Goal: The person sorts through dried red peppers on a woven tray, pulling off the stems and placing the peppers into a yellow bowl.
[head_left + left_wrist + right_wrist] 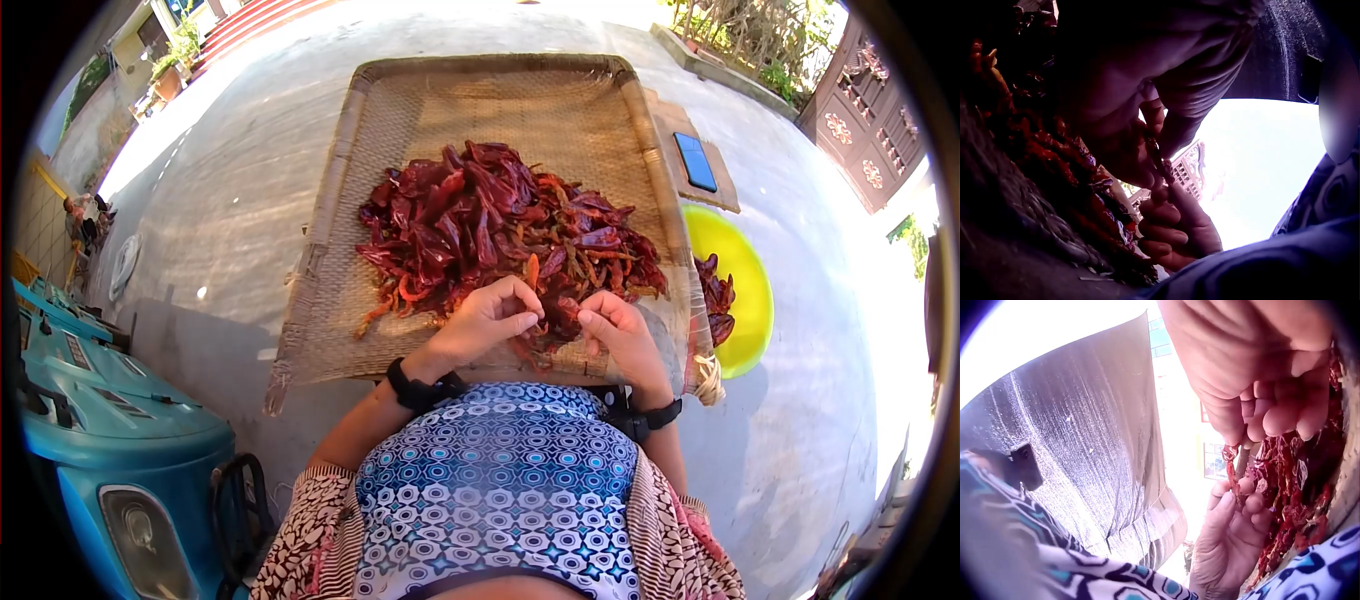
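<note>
A heap of dried red chillies (500,235) lies on the woven bamboo tray (330,250), spread across the tray's middle and toward its near edge. The pods are dark crimson, wrinkled and curled, with a few orange ones and pale stems mixed in along the heap's near side. 1 thin pod (1232,470) is off the tray, pinched between the fingertips of the left hand (488,320) and the right hand (618,335), just above the tray's near edge.

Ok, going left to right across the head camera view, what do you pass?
Blue vehicle → woven tray → pile of dried chillies → phone → yellow bowl → carved wooden gate.
</note>
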A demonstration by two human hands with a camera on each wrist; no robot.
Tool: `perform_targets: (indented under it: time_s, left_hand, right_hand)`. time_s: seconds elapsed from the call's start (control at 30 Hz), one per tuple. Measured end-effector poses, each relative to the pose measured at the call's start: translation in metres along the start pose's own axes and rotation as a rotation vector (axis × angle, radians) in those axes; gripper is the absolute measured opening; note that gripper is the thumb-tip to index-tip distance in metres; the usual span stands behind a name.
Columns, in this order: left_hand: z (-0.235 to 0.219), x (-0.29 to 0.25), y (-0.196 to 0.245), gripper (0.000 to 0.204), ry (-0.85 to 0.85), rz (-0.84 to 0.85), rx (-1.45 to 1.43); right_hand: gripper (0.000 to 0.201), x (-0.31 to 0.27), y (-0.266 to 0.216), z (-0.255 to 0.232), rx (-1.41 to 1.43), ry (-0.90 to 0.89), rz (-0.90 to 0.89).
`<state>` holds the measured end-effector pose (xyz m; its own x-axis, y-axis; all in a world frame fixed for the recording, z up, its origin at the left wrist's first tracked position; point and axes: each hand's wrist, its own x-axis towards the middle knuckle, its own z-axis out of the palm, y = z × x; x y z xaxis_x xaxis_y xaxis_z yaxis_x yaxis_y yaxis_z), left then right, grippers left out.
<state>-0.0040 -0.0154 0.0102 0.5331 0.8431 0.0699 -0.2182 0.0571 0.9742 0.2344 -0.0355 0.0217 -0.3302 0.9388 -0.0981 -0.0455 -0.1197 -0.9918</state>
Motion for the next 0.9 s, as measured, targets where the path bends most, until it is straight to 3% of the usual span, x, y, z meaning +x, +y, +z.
perform_targets:
  time_s: [0.1, 0.23, 0.27, 0.33, 0.43, 0.6, 0.73, 0.9]
  left_hand:
    - [-0.004, 0.001, -0.004, 0.009, 0.006, -0.002, 0.061]
    - [-0.006, 0.001, -0.006, 0.008, 0.026, 0.003, 0.070]
    - [-0.007, 0.000, -0.005, 0.009, 0.015, -0.011, 0.073]
    - [-0.006, 0.000, -0.001, 0.012, -0.008, -0.040, 0.079]
    - [-0.003, 0.000, 0.000, 0.018, -0.049, -0.026, 0.095]
    - [0.001, 0.000, 0.002, 0.022, -0.091, -0.139, 0.091]
    - [0.001, -0.001, -0.006, 0.026, -0.165, -0.215, 0.142]
    - [0.004, -0.001, -0.007, 0.024, -0.199, -0.121, 0.109]
  right_hand:
    - [0.013, -0.002, -0.001, -0.016, 0.141, 0.164, -0.033]
    - [0.018, 0.000, 0.002, -0.042, 0.537, 0.383, -0.168]
    - [0.023, -0.001, 0.007, -0.055, 0.781, 0.306, -0.260]
    - [0.027, 0.000, -0.001, -0.058, 0.972, 0.372, -0.294]
    - [0.028, -0.003, 0.002, -0.047, 0.789, 0.352, -0.169]
    - [0.027, -0.002, -0.004, 0.001, 0.080, 0.003, -0.060]
    - [0.028, 0.004, -0.002, 0.013, 0.025, -0.073, -0.036]
    - [0.021, 0.003, 0.006, 0.007, -0.017, -0.011, -0.042]
